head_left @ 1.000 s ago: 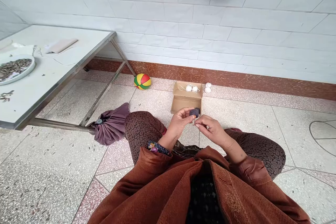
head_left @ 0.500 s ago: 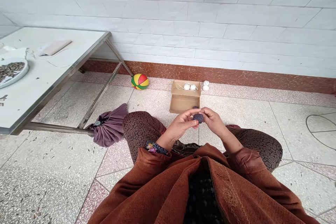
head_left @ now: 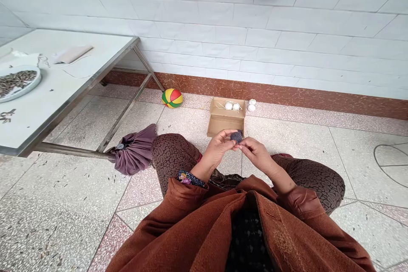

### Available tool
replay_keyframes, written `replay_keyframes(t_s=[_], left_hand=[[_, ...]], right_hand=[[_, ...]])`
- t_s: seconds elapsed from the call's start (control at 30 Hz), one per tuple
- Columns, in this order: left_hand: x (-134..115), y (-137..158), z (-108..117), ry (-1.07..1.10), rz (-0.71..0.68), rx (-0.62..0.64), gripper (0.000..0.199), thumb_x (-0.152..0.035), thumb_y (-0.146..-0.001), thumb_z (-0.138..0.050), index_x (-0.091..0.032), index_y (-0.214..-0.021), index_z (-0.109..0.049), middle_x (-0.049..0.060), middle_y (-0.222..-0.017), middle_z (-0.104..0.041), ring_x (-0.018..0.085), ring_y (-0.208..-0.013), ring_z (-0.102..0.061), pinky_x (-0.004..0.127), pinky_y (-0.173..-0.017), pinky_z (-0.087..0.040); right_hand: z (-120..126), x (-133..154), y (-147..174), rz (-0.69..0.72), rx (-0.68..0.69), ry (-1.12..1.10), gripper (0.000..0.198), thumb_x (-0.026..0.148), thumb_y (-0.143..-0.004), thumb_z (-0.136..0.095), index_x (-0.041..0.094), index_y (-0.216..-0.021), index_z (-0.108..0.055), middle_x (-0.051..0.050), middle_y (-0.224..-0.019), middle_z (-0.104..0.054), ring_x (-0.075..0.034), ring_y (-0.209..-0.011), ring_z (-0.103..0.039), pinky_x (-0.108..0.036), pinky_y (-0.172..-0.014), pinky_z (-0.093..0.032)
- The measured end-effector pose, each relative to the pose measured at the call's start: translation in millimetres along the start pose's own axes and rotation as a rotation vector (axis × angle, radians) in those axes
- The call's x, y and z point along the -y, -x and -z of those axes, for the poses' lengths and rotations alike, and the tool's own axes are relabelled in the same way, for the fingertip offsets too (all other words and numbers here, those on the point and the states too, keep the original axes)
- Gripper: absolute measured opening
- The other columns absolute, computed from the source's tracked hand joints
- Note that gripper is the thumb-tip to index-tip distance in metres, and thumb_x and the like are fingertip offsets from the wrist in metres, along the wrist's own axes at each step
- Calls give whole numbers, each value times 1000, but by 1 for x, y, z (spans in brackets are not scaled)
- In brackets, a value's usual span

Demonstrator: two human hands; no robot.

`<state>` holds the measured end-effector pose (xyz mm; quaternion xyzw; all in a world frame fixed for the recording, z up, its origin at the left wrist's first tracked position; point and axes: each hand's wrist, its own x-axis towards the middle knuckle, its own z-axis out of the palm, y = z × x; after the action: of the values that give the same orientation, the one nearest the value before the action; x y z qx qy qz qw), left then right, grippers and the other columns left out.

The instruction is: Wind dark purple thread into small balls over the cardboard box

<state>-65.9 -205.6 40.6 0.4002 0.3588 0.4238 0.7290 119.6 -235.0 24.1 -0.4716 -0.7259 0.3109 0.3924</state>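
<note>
My left hand (head_left: 221, 143) is closed around a small dark grey-purple ball of yarn (head_left: 236, 137), with the thumb in front and the fingers behind. My right hand (head_left: 256, 152) pinches at the ball's lower right side; whatever lies between its fingertips is too small to make out. Just beyond the hands an open cardboard box (head_left: 219, 126) lies on the floor. Two white balls of yarn (head_left: 232, 106) with a loose strand rest in its raised lid. Right of the lid sit two more white balls (head_left: 251, 105). A dark patch directly behind the held ball is partly hidden.
To the left stands a metal-framed table (head_left: 105, 44) holding a plate (head_left: 37, 80) of dark dried pieces and a folded cloth (head_left: 72, 54). On the floor are a colourful ball (head_left: 172, 98) and a gathered purple bag (head_left: 135, 153). A tiled wall (head_left: 204, 29) rises ahead.
The yarn ball has turned and moved slightly left and up in my left hand. My right fingers have slid from its top to its lower right side. The view has shifted slightly.
</note>
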Motion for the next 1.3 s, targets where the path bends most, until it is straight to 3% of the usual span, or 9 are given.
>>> replay_keyframes(t_s=[0.1, 0.2, 0.3, 0.43, 0.63, 0.87, 1.03, 1.2, 1.3], left_hand=[[3, -2, 2, -154, -109, -86, 43, -22, -70, -78, -19, -111, -64, 3, -98, -69, 12, -81, -62, 27, -77, -47], [3, 0, 0, -282, -165, -90, 51, -15, -67, -77, -20, -114, -59, 3, -103, -67, 14, -89, -62, 27, -77, -46], [1, 5, -5, -319, -179, 59, 58, -13, -67, -76, -21, -120, -55, 3, -101, -65, 15, -91, -62, 28, -79, -46], [-2, 9, -8, -185, -166, 236, 58, -15, -69, -77, -23, -122, -54, 2, -102, -65, 14, -91, -63, 30, -84, -47], [3, 4, -3, -68, -128, 27, 41, -22, -68, -82, -19, -104, -61, 3, -99, -67, 14, -93, -61, 30, -88, -46], [10, -1, 3, -129, -131, -79, 41, -23, -66, -83, -18, -101, -62, 2, -95, -69, 14, -88, -62, 29, -85, -47], [9, 2, 2, -200, -116, 15, 40, -19, -66, -83, -18, -101, -63, 2, -95, -69, 14, -88, -62, 29, -83, -46], [5, 7, -4, -95, -148, 209, 49, -17, -68, -84, -21, -110, -58, 2, -101, -67, 14, -92, -63, 29, -85, -47], [5, 7, -4, 14, -155, 210, 58, -20, -69, -85, -23, -118, -55, 1, -102, -66, 14, -92, -63, 30, -87, -47]], right_hand=[[6, 16, 0, 88, 100, -9, 22, 39, -101, -57, 23, -88, -66, -4, -81, -67, -19, -76, -62, -33, -73, -51], [16, 29, -8, 98, 67, -21, 22, 39, -101, -57, 24, -89, -67, -3, -80, -66, -18, -74, -61, -32, -71, -49], [24, 27, -19, 57, -38, -23, 19, 38, -99, -60, 24, -89, -68, -3, -82, -66, -18, -78, -61, -33, -74, -49], [19, 7, -22, -29, -112, -51, 22, 40, -98, -60, 23, -86, -68, -3, -81, -65, -19, -78, -61, -33, -74, -49], [-3, -11, 0, -27, -85, 6, 25, 40, -100, -55, 23, -82, -63, -2, -76, -60, -18, -73, -58, -31, -69, -48], [2, 23, 6, 179, 137, 49, 20, 32, -103, -54, 23, -89, -65, -3, -80, -62, -17, -75, -60, -30, -72, -49], [19, 34, -6, 179, 13, 20, 15, 29, -102, -57, 23, -91, -66, -3, -81, -64, -17, -76, -61, -30, -71, -49], [21, 16, -20, 82, -151, 58, 14, 29, -99, -61, 23, -88, -67, -3, -80, -65, -18, -76, -61, -31, -72, -48], [11, 1, -16, 21, -186, 66, 15, 29, -98, -58, 22, -87, -65, -3, -81, -65, -18, -74, -60, -30, -70, -47]])
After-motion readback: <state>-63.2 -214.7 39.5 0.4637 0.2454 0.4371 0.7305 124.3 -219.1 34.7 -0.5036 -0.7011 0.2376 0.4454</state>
